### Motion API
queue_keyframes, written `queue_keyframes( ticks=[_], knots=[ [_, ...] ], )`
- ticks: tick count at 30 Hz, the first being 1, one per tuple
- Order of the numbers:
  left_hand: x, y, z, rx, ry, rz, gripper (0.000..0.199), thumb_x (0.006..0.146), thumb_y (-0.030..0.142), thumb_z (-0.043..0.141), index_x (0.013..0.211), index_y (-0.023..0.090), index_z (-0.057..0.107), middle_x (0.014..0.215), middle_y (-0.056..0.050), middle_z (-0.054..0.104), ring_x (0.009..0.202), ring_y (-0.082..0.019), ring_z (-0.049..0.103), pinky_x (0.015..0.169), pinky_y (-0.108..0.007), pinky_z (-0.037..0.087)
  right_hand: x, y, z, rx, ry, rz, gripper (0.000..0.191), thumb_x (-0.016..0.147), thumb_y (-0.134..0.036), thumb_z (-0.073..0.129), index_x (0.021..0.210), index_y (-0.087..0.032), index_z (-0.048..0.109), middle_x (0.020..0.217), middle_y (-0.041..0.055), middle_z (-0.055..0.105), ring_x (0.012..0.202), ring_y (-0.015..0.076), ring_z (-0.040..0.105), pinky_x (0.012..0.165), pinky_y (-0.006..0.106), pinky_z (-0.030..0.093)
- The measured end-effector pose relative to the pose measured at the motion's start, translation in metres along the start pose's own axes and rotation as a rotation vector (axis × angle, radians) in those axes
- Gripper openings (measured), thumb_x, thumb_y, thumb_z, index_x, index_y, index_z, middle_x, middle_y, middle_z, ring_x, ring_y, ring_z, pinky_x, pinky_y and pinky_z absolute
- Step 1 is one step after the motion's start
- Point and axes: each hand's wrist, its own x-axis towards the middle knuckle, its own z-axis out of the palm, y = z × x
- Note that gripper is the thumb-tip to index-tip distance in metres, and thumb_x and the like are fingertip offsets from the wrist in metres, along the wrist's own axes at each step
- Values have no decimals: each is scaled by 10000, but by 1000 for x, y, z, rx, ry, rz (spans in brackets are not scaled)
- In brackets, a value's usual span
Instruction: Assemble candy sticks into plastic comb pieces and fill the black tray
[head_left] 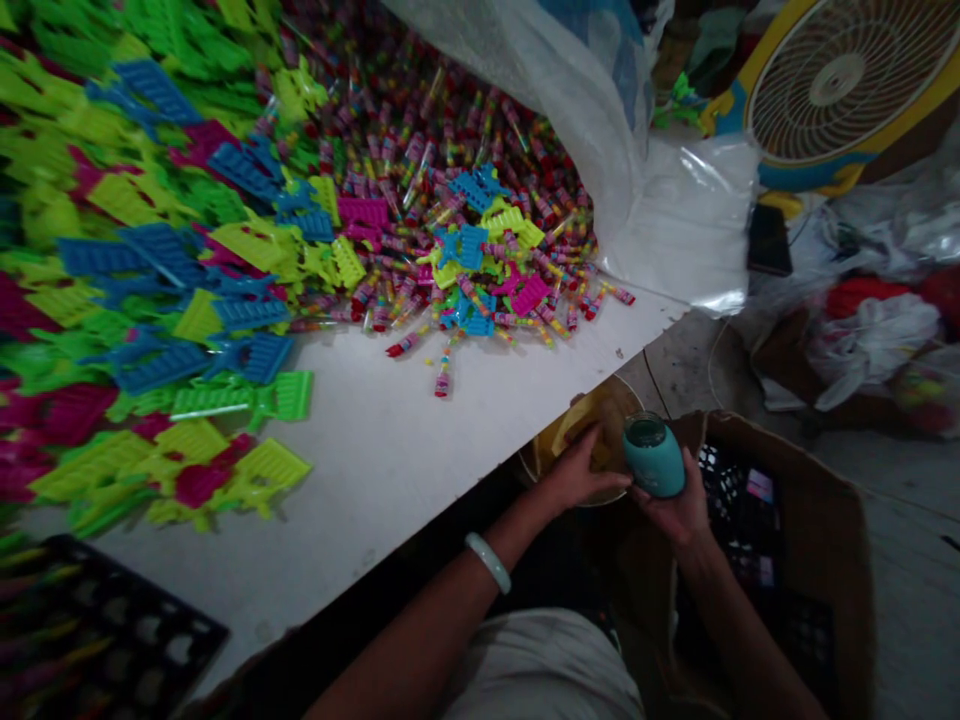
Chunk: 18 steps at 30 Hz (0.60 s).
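My right hand [679, 505] is wrapped round a teal tumbler [655, 460], which tilts slightly and shows its dark round top. Just left of it is my left hand [585, 475], its thumb stretched towards the tumbler and apart from the other fingers. Those fingers are partly blurred, and I make out nothing in them. A pale bangle [488, 563] circles my left wrist. Beneath both hands, beside the table edge, stands a round yellowish bin [551, 440].
On the white table [360, 440] lie piles of bright plastic toy pieces [187, 270] and small candy-filled tubes [405, 180]. A black tray [127, 620] sits at lower left. Right of me are a cardboard box [844, 560] with black trays, a yellow fan [840, 85] and plastic bags [877, 340].
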Motion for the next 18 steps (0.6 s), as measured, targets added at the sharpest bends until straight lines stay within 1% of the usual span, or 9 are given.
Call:
queue_keyframes(
  ticks=[2, 3, 6, 10, 11, 13, 16, 17, 18],
  knots=[
    [-7, 5, 10, -42, -92, -20, 906, 531, 336, 854, 1319, 157, 446, 1356, -158, 513, 1277, -349, 450, 1081, -485, 348, -1, 8, 5, 17, -8, 23, 445, 765, -636, 576, 973, -247, 638, 872, 32, 686, 739, 200, 629, 574, 284, 514],
    [-9, 7, 13, -76, -98, -30, 896, 538, 349, 850, 1311, 154, 443, 1318, -156, 541, 1236, -342, 487, 1057, -483, 374, -2, 12, 7, 11, -23, 26, 449, 758, -630, 589, 982, -245, 645, 893, 35, 690, 770, 206, 636, 590, 287, 521],
    [-14, 13, 17, -153, -49, -35, 841, 543, 329, 849, 1262, 146, 452, 1205, -135, 601, 1099, -294, 572, 969, -437, 449, -5, 23, 12, -10, -72, 26, 464, 746, -625, 606, 1017, -251, 649, 970, 38, 694, 863, 223, 644, 636, 305, 540],
    [-16, 16, 14, -128, -18, 13, 840, 505, 328, 869, 1224, 150, 475, 1192, -120, 599, 1092, -265, 566, 974, -403, 436, -5, 29, 10, -89, -72, -3, 483, 768, -664, 559, 1027, -263, 634, 1043, 33, 685, 965, 235, 632, 759, 347, 551],
    [-17, 17, 13, -114, -15, 18, 839, 503, 332, 869, 1222, 151, 477, 1188, -117, 602, 1089, -260, 567, 974, -401, 434, -6, 29, 9, -134, -90, -36, 500, 778, -676, 539, 1058, -269, 621, 1090, 34, 671, 1013, 241, 618, 809, 365, 542],
    [-16, 17, 12, -75, 26, 11, 818, 504, 348, 867, 1203, 151, 490, 1167, -112, 610, 1073, -254, 573, 966, -403, 436, -9, 26, 7, -239, -176, -143, 577, 785, -688, 525, 1192, -280, 552, 1222, 43, 608, 1131, 255, 562, 918, 400, 499],
    [-14, 14, 13, -37, 163, -27, 753, 496, 384, 865, 1134, 163, 530, 1125, -98, 620, 1049, -253, 577, 948, -405, 442, -15, 22, 8, -492, -329, -335, 786, 746, -613, 640, 1394, -281, 343, 1399, 60, 451, 1270, 268, 438, 1044, 432, 394],
    [-14, 13, 14, -51, 189, -46, 723, 501, 391, 861, 1111, 168, 544, 1104, -91, 627, 1037, -251, 581, 942, -402, 444, -16, 21, 9, -627, -332, -398, 856, 712, -566, 701, 1412, -271, 307, 1420, 69, 418, 1290, 274, 411, 1068, 436, 362],
    [-13, 11, 14, -77, 191, -66, 694, 507, 392, 859, 1090, 169, 556, 1080, -87, 635, 1019, -250, 587, 934, -400, 448, -16, 22, 11, -779, -304, -456, 899, 678, -522, 745, 1413, -256, 300, 1420, 79, 408, 1290, 281, 403, 1080, 442, 343]
  ],
)
